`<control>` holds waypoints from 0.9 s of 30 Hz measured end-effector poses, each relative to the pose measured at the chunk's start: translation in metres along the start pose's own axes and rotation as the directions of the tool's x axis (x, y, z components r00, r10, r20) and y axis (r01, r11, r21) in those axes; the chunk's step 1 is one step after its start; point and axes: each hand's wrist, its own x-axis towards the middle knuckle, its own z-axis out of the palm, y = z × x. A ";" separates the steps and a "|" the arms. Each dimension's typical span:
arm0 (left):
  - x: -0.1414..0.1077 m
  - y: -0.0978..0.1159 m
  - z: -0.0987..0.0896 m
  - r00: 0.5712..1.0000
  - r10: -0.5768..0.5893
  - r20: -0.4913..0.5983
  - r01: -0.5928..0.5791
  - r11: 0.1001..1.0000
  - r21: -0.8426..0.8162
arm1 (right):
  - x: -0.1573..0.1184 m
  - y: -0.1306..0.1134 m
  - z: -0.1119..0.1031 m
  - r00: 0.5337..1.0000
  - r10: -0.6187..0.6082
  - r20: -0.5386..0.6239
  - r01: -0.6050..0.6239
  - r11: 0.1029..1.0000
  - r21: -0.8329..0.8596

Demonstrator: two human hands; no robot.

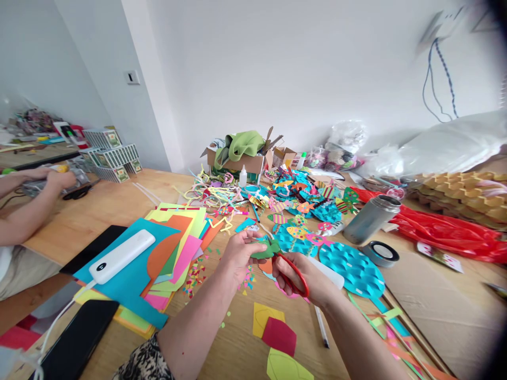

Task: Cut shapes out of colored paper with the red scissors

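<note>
My left hand (237, 257) pinches a small piece of green paper (266, 249) above the middle of the table. My right hand (303, 277) is wrapped round the red handles of a pair of scissors (304, 287). The scissor blades point left and meet the green paper; how far apart they are cannot be made out. Below the hands lie a yellow paper piece (259, 315), a dark red one (279, 336) and a yellow-green one (287, 365). Tiny paper scraps (194, 279) are scattered left of my left hand.
Coloured paper sheets (186, 258) and a white power bank (122, 256) lie left. A steel bottle (370, 219) and blue scaled paper shapes (352, 269) are right. Paper fish and a cardboard box (235, 161) are behind. Another person's hands (59, 179) are far left.
</note>
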 end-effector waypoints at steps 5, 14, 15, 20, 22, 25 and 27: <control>0.000 0.001 0.001 0.999 0.004 -0.041 -0.005 1.000 -0.010 | 0.001 -0.002 0.003 1.000 0.005 -0.014 -0.005 1.000 0.003; 0.001 0.000 -0.002 1.000 0.024 -0.016 -0.023 0.998 0.051 | 0.000 -0.002 0.002 1.000 0.021 -0.023 -0.022 0.999 -0.042; 0.001 0.000 -0.002 1.000 0.021 -0.014 -0.020 0.999 0.044 | 0.000 -0.002 0.002 1.000 0.020 -0.022 -0.021 0.999 -0.042; 0.001 0.002 0.000 1.000 -0.022 0.011 0.023 0.996 -0.087 | 0.002 0.001 0.003 0.999 0.014 -0.042 -0.015 0.999 -0.029; 0.001 0.001 0.002 0.995 -0.101 0.025 0.103 0.981 -0.166 | 0.003 0.001 0.003 0.998 0.001 -0.064 -0.004 0.999 -0.038; 0.001 -0.004 0.005 0.968 -0.246 0.046 0.249 0.931 -0.268 | 0.003 0.001 0.003 0.995 -0.027 -0.100 0.023 0.999 -0.040; 0.001 -0.008 0.006 0.957 -0.277 0.085 0.289 0.912 -0.289 | 0.003 0.001 0.003 0.992 -0.039 -0.118 0.036 0.999 -0.026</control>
